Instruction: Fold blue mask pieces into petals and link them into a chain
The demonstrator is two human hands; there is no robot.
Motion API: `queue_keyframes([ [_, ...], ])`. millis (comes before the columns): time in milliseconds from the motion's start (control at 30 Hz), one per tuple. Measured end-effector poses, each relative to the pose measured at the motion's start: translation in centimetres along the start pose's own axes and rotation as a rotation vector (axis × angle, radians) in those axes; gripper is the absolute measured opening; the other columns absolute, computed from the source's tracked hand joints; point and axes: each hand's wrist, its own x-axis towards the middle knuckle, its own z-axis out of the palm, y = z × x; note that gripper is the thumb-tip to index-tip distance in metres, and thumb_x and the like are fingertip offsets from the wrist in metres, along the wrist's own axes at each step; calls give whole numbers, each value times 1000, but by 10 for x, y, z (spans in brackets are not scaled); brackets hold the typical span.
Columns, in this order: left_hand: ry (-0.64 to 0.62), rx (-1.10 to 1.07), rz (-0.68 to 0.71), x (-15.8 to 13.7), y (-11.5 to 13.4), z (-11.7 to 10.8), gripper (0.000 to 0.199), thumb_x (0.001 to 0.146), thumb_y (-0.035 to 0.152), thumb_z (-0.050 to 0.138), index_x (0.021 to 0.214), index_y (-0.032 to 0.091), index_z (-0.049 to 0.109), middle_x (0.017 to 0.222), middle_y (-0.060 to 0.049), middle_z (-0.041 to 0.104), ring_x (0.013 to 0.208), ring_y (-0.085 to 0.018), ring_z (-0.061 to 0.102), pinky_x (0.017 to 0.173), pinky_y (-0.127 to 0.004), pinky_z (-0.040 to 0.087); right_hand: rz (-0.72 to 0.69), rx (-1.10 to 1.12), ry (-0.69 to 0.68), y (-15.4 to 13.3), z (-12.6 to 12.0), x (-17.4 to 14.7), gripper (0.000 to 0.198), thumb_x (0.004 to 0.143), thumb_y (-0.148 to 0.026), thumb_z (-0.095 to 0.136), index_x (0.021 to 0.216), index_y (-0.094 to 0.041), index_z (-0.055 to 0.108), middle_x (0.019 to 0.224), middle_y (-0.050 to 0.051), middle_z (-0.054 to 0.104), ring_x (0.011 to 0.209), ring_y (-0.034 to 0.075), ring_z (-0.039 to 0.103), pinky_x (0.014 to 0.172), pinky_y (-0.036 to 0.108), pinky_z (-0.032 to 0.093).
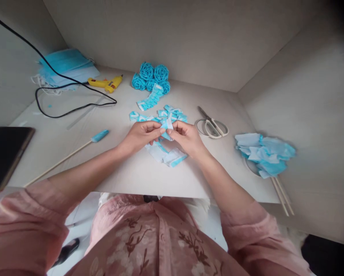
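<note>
So the table (220, 168) fills most of the middle. Both forearms come up from the lower corners and angle in toward each other, elbows wide. Phone (8, 157) at the left edge, masks (68, 63) piled upper left, and a crumpled blue bundle (264, 151) at the right.

Both hands meet dead centre: left hand (140, 134) and right hand (189, 138) nearly touching, thumbs on top and pointing at each other, fingers curled under. Blue roses (146, 71) are bunched top centre, scissors (212, 122) just right of the right hand, and a yellow glue gun (113, 83) sits upper left beside the masks.

Smallest is the blue scrap (166, 132) in the centre, pinched between thumb and fingers on each side. Can't tell if it joins the strip (170, 156) below the hands.
</note>
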Motion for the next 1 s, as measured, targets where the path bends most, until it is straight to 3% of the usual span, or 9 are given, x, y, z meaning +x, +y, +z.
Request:
queue_keyframes([
  [133, -4, -45, -53, 1, -1, -2, 32, 72, 44, 76, 71, 14, 65, 59, 0, 63, 50, -7, 50, 47, -19, 38, 7, 47, 6, -2, 0, -1, 35, 80, -48, 69, 66, -20, 53, 63, -4, 50, 62, 10, 45, 61, 26, 37],
  [333, -7, -159, -121, 2, 3, -2, 34, 65, 42, 81, 66, 14, 61, 59, 0, 63, 49, -7, 51, 47, -19, 40, -4, 95, 110, -5, -11, 1, 38, 82, -57, 65, 92, -21, 70, 80, 1, 67, 79, 15, 62, 80, 31, 50],
  [533, -11, -105, -105, 0, 4, -1, 28, 68, 38, 77, 67, 14, 62, 60, 0, 63, 50, -6, 50, 47, -19, 39, 42, 183, 13, -4, -7, 1, 40, 73, -54, 77, 96, -21, 71, 97, 4, 74, 92, 18, 67, 91, 35, 51],
  [700, 2, -33, -82, 0, 4, 1, 29, 67, 40, 76, 66, 15, 61, 57, 1, 61, 48, -6, 48, 46, -19, 38, 64, 211, -55, -1, -2, 1, 45, 71, -51, 79, 103, -22, 68, 98, 4, 73, 90, 18, 67, 84, 34, 54],
  [867, -4, 22, -18, 0, 3, 1, 29, 68, 39, 76, 65, 15, 60, 56, 1, 59, 49, -6, 47, 47, -18, 38, 53, 198, -108, 5, -1, 1, 47, 74, -44, 77, 113, -22, 64, 86, 0, 69, 76, 14, 64, 73, 29, 51],
  [1000, -8, -21, -11, 0, 4, 0, 33, 74, 46, 71, 71, 14, 65, 64, -2, 65, 50, -7, 50, 47, -19, 39, 22, 213, -70, 2, -1, 0, 47, 76, -46, 74, 115, -22, 62, 90, 2, 70, 79, 15, 63, 77, 31, 52],
])
